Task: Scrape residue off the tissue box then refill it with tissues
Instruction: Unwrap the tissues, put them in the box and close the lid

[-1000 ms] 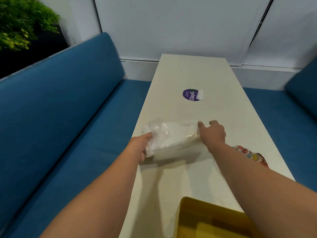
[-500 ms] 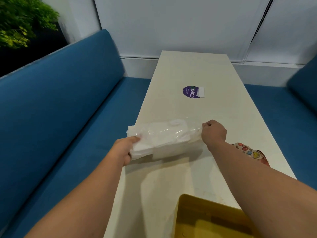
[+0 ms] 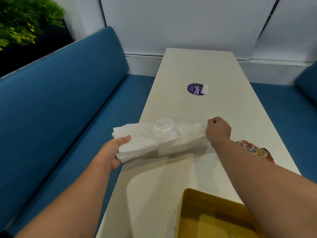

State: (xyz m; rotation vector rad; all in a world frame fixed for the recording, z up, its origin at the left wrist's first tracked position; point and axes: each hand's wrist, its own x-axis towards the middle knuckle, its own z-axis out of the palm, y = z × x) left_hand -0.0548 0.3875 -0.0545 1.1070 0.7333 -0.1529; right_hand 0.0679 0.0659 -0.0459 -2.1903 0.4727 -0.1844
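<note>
Far left: plant in the top corner, behind the blue bench that runs along the table's left edge.

Left hand sits at the left edge of the table, partly out over the bench seat. Fingers curled under, thumb on top, clamped on the bare end of the tissues; stack sticks out of the wrap here and overhangs the edge a bit.

Wrap: clear plastic, stretched between the two hands, covers the right part of the stack. Bundle looks lifted just off the table, shadow right under it, contact unclear.

Right hand around mid-table, fist closed, fingertips pinching the far end of the wrap. Both forearms come in from the near edge.

Beyond the bundle, centre of the table: round purple sticker with a white tab stuck on its right side. Well apart from the hands.

Near edge: yellow box, open top, cut off by the frame; right forearm crosses over its right side and hides that wall.

Right edge of the table: patterned cloth, mostly hidden behind the right forearm, can't tell what it is.

Far right: second blue bench. White wall panels at the far end of the table
</note>
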